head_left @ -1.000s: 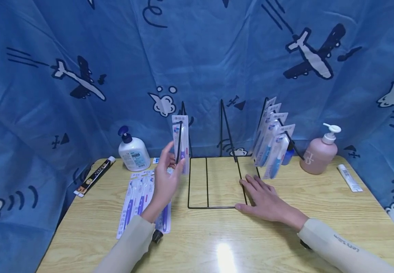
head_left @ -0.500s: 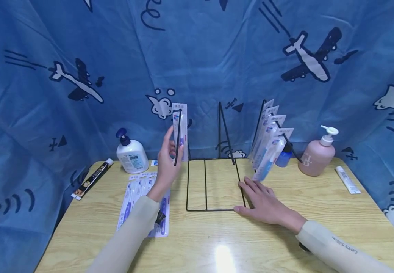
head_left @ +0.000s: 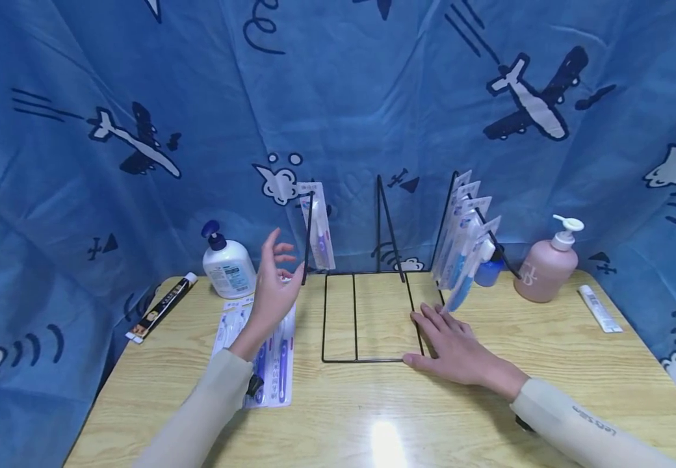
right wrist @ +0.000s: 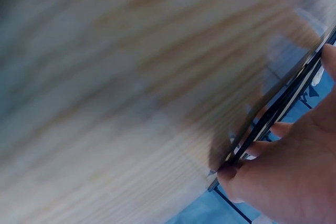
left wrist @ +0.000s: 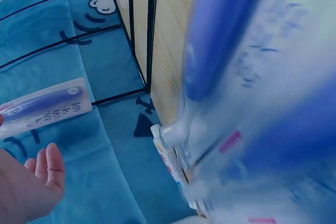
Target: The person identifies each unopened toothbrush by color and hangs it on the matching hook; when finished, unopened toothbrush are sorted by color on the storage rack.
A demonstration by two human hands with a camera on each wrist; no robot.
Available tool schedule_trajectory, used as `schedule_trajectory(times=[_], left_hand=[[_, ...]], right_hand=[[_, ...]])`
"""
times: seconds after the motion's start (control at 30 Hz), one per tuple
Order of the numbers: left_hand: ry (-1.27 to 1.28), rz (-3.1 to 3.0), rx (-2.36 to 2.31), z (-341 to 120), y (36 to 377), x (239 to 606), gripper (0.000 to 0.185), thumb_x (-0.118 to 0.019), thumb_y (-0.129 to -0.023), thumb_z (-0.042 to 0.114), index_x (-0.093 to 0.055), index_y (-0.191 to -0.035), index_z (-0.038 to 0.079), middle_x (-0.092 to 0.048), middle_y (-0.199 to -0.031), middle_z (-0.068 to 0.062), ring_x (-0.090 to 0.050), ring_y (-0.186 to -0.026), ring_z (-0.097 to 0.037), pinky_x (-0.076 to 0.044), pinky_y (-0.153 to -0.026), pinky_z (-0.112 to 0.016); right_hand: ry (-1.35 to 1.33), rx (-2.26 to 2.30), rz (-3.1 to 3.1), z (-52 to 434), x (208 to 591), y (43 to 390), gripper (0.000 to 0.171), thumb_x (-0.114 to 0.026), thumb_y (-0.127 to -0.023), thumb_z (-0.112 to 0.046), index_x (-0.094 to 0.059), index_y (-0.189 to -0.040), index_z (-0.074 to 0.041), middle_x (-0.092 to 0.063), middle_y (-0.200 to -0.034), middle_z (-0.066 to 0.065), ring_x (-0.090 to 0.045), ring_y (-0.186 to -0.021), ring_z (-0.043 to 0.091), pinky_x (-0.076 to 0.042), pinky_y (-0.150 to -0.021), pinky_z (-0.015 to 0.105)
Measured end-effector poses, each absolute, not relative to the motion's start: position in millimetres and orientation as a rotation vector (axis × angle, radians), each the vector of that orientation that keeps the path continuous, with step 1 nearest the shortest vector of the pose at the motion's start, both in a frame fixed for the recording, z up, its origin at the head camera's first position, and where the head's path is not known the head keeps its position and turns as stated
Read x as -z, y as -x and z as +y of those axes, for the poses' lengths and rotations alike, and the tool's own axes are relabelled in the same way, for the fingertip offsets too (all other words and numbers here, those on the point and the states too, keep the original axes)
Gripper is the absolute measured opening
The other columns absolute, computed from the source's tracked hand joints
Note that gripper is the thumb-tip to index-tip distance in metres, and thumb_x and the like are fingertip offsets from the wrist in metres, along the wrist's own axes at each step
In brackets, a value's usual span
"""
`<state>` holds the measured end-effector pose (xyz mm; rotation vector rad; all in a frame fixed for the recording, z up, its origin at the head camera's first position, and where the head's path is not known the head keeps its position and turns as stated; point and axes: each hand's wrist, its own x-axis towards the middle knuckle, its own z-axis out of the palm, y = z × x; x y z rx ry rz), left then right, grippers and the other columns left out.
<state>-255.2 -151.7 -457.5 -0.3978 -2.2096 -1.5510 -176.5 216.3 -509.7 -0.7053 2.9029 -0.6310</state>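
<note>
A packaged toothbrush (head_left: pixel 318 227) with a purple handle hangs on the left prong of a black wire rack (head_left: pixel 355 325), slightly tilted. Just left of it is my left hand (head_left: pixel 273 279), fingers loosely bent and apart from the pack. In the left wrist view that pack (left wrist: pixel 47 106) hangs beyond the hand (left wrist: pixel 31 187). My right hand (head_left: pixel 452 348) rests on the rack's right base wire, fingers spread. Several packaged blue toothbrushes (head_left: pixel 463 240) hang on the right prong. More purple toothbrush packs (head_left: pixel 282 364) lie on the table, partly under my left forearm.
At the back left are a white pump bottle (head_left: pixel 229 268) and a black toothpaste tube (head_left: pixel 162 307). A pink pump bottle (head_left: pixel 545 266), a small blue bottle (head_left: pixel 488 272) and a white tube (head_left: pixel 600 309) are at the right. A blue curtain (head_left: pixel 338 97) hangs behind the table.
My left hand has let go of the toothbrush pack and drawn back left; the pack rose, then stayed hanging on the left prong. The blue packs sway. My right hand has stayed put.
</note>
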Motion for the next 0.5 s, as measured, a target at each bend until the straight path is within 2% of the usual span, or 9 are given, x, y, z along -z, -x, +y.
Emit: schedule_trajectory(times=[0.13, 0.3, 0.4, 0.5], left_hand=[[0.382, -2.197, 1.646, -166, 238, 458, 0.077, -0.069, -0.107, 0.007, -0.026, -0.17, 0.007, -0.054, -0.142, -0.021, -0.059, -0.122, -0.034, -0.052, -0.094, -0.042], [0.262, -2.227, 1.656, -191, 213, 464, 0.071, -0.067, -0.106, 0.004, -0.031, -0.168, 0.008, -0.057, -0.14, -0.018, -0.06, -0.119, -0.027, -0.048, -0.09, -0.024], [0.16, -2.281, 1.608, -209, 199, 470, 0.067, -0.065, -0.106, 0.005, -0.034, -0.166, 0.006, -0.058, -0.14, -0.017, -0.06, -0.119, -0.025, -0.047, -0.089, -0.021], [0.042, -2.336, 1.571, -224, 187, 476, 0.064, -0.063, -0.107, 0.006, -0.035, -0.164, 0.004, -0.058, -0.141, -0.017, -0.058, -0.121, -0.025, -0.047, -0.093, -0.026]], right_hand=[[0.699, 0.624, 2.903, 220, 510, 177, 0.09, -0.061, -0.106, -0.063, -0.037, -0.17, -0.004, -0.025, -0.176, 0.025, -0.028, -0.154, 0.059, -0.027, -0.115, 0.079], [0.703, 0.64, 2.888, 220, 512, 178, 0.091, -0.06, -0.106, -0.065, -0.036, -0.17, -0.005, -0.024, -0.176, 0.025, -0.022, -0.158, 0.056, -0.025, -0.116, 0.08], [0.716, 0.639, 2.894, 217, 516, 179, 0.093, -0.061, -0.105, -0.066, -0.036, -0.17, -0.005, -0.025, -0.176, 0.024, -0.02, -0.16, 0.052, -0.025, -0.116, 0.08], [0.725, 0.631, 2.91, 216, 517, 180, 0.092, -0.061, -0.105, -0.065, -0.036, -0.17, -0.005, -0.026, -0.176, 0.024, -0.02, -0.16, 0.052, -0.027, -0.115, 0.08]])
